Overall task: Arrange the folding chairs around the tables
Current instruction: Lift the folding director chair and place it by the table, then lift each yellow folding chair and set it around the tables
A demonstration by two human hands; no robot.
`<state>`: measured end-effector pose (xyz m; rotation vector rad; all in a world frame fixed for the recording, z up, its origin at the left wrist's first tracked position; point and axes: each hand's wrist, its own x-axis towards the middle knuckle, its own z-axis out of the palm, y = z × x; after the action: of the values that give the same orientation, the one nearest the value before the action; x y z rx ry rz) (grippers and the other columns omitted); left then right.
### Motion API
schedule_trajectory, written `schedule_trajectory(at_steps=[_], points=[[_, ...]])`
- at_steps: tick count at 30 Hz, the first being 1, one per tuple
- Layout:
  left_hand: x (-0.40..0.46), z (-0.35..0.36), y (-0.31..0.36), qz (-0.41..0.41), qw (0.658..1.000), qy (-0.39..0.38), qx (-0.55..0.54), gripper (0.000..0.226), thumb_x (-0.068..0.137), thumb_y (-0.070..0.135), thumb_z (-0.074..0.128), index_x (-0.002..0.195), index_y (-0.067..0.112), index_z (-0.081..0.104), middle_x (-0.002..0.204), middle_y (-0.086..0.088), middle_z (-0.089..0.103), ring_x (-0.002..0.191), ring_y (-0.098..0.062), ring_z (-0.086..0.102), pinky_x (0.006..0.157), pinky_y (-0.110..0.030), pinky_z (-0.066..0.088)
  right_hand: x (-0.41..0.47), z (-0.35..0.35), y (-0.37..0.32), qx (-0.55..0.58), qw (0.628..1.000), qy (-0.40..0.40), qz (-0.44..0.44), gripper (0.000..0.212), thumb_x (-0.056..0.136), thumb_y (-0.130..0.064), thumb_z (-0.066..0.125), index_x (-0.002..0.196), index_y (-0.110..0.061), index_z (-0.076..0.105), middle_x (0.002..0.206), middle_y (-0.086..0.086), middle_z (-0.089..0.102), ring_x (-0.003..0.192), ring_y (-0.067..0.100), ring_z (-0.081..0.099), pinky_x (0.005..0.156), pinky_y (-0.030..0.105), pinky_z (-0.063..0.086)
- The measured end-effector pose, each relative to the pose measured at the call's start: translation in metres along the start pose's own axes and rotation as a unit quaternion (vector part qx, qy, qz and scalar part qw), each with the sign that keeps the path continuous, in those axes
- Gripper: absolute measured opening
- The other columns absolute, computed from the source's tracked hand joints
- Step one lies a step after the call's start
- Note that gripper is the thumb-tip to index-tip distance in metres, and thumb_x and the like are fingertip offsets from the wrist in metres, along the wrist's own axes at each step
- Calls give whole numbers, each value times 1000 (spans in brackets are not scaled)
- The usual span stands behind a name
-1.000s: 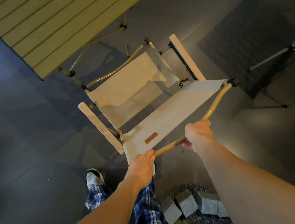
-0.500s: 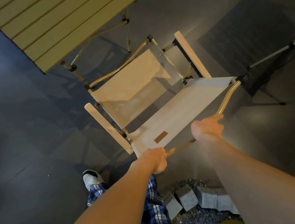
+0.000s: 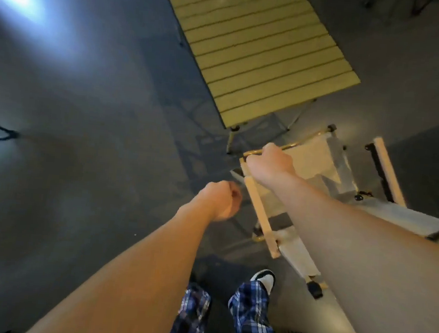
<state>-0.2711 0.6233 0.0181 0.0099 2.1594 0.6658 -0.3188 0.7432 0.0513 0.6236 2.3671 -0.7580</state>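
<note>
The left hand is curled into a loose fist, holding nothing, left of the folding chair. The right hand grips the chair's brass-coloured front tube. Pale canvas seat, wooden armrests. The yellow slatted table stands just beyond.

To your left the dark floor lies open. Ahead, the slatted table blocks the way, its legs just beside the folding chair. That chair's wooden armrest fills the right side.
</note>
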Motion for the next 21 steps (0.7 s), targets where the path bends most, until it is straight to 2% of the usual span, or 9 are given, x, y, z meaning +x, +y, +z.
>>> schedule_trajectory(at_steps=[3,6,10,12,16,21], points=[[-56,-73,-96,-36,993,83,-78,31,94,20,44,117,22,64,116,-8,67,102,-33,64,92,-42,52,-51,59,-121,-43,993,-44,-100,47,87,-28,48,133,-16,49,131,12,54,110,35,60,89,33,47],[-113,-129,-174,-101,975,156,-122,27,92,17,43,108,22,65,110,-10,67,95,-34,64,81,-34,54,-99,115,-216,-93,975,-72,-190,40,82,-33,47,117,-17,56,115,11,62,95,34,65,87,42,54],[-205,-175,-293,-191,924,263,-201,31,93,25,43,118,28,62,115,-7,65,98,-31,63,87,-37,54,-183,201,-327,-156,936,-130,-287,26,82,-30,45,99,-15,58,101,12,63,89,34,65,78,39,56],[-247,-180,-342,-228,895,300,-241,31,95,30,43,121,26,61,117,-7,63,101,-31,61,87,-35,52,-222,238,-364,-199,908,-157,-333,25,82,-28,45,97,-14,60,99,13,64,87,34,65,79,38,56],[-336,-163,-428,-267,820,381,-335,28,94,32,45,114,25,63,109,-4,67,101,-27,61,83,-31,49,-308,321,-419,-271,842,-205,-419,25,85,-26,47,98,-12,63,102,12,63,79,30,69,80,40,57],[-415,-124,-500,-331,738,423,-409,22,93,30,45,103,28,65,106,-2,68,98,-25,62,87,-34,51,-392,410,-447,-338,756,-256,-499,26,84,-27,49,99,-13,65,97,13,66,85,33,67,80,43,58]])
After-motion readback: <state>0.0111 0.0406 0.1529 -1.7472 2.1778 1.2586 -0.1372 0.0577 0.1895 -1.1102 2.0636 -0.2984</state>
